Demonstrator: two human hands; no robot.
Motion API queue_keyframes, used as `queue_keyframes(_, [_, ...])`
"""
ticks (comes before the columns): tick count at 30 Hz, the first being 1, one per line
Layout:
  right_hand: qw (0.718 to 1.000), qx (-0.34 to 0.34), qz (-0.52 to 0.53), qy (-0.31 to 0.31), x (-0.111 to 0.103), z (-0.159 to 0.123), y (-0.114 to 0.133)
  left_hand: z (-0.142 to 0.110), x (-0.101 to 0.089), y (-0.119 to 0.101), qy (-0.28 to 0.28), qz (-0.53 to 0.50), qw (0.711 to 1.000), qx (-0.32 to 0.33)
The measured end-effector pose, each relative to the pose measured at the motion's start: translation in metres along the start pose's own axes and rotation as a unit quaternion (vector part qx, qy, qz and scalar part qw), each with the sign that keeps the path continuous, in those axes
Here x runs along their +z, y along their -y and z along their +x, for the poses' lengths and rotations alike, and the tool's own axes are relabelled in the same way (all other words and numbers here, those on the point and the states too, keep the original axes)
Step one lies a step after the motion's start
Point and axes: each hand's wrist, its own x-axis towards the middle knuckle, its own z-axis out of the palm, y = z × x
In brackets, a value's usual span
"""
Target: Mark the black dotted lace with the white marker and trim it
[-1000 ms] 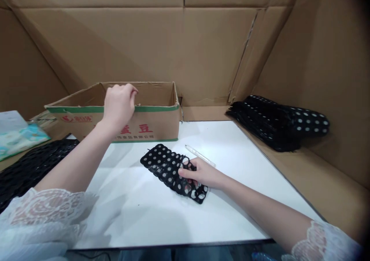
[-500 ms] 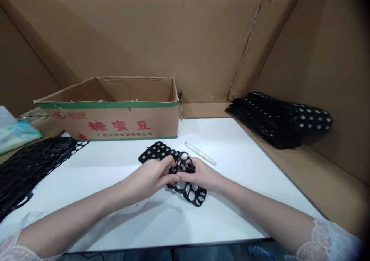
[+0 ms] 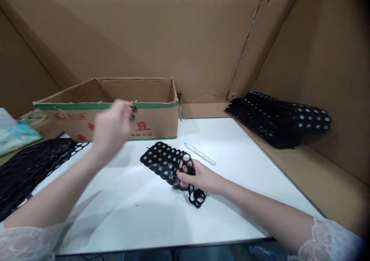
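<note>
A: Writing first?
B: Carton (image 3: 163, 120), green stripe (image 3: 156, 105) round the upper edge. Red logo (image 3: 69, 116) at left, small characters too blurred to read. Big red "豆" (image 3: 143, 126) legible toward the right; other large ones mostly behind the left hand (image 3: 112, 124). Dark small line (image 3: 141, 135) under it ends "有限公司".
A: Left fingers?
B: Raised before the carton front, blurred. Narrow pinch on small black scraps (image 3: 133, 109); can't tell how many.
A: Right hand (image 3: 199, 175)?
B: Thumb and fingers gripping the near-right end of the black perforated sheet (image 3: 160, 159), mid-table.
A: Surface?
B: White tabletop (image 3: 138, 226), dark near edge. Clear pen (image 3: 200, 154) just beyond the right hand. Black netting (image 3: 37, 163) at left, teal-and-white packet (image 3: 20, 136) behind it. Dotted black stack (image 3: 277, 118) at right, on cardboard beside the tabletop.
A: Room?
B: Brown cardboard walls (image 3: 138, 41), back and both sides, creases showing. White lace cuffs (image 3: 313, 236) on both arms.
</note>
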Motion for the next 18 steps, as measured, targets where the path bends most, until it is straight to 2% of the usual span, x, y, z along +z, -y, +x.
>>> queue_keyframes(1, [1.000, 0.005, 0.002, 0.004, 0.000, -0.001, 0.000, 0.018, -0.005, 0.013, -0.075, 0.058, 0.995, -0.009])
queue_keyframes(3, [1.000, 0.027, 0.014, -0.004, 0.000, -0.001, 0.000, 0.054, -0.011, 0.042, -0.124, 0.115, 0.985, -0.011])
queue_keyframes(6, [0.996, 0.077, 0.029, -0.047, 0.002, 0.000, 0.000, 0.096, -0.007, 0.080, -0.062, 0.159, 0.985, -0.026])
queue_keyframes(9, [0.991, 0.094, 0.051, -0.085, 0.004, 0.002, -0.001, 0.114, 0.002, 0.098, -0.012, 0.167, 0.985, -0.051])
queue_keyframes(11, [0.989, 0.092, 0.072, -0.094, 0.004, 0.002, -0.001, 0.111, 0.004, 0.093, -0.004, 0.168, 0.985, -0.042])
queue_keyframes(12, [0.988, 0.093, 0.077, -0.095, 0.004, 0.002, -0.001, 0.105, 0.004, 0.085, -0.019, 0.169, 0.985, -0.027])
queue_keyframes(14, [0.988, 0.099, 0.069, -0.096, 0.004, 0.001, -0.002, 0.084, 0.004, 0.059, -0.069, 0.164, 0.984, 0.018])
queue_keyframes(15, [0.988, 0.100, 0.056, -0.099, 0.003, 0.000, -0.002, 0.070, 0.005, 0.042, -0.076, 0.151, 0.985, 0.046])
queue_keyframes(16, [0.989, 0.096, 0.040, -0.105, 0.003, 0.000, -0.002, 0.055, 0.007, 0.025, -0.057, 0.131, 0.988, 0.061])
queue_keyframes(17, [0.989, 0.087, 0.023, -0.114, 0.003, -0.001, -0.001, 0.039, 0.010, 0.007, 0.010, 0.099, 0.992, 0.079])
queue_keyframes(18, [0.990, 0.075, 0.010, -0.122, 0.004, -0.001, 0.000, 0.023, 0.013, -0.009, 0.106, 0.058, 0.988, 0.093])
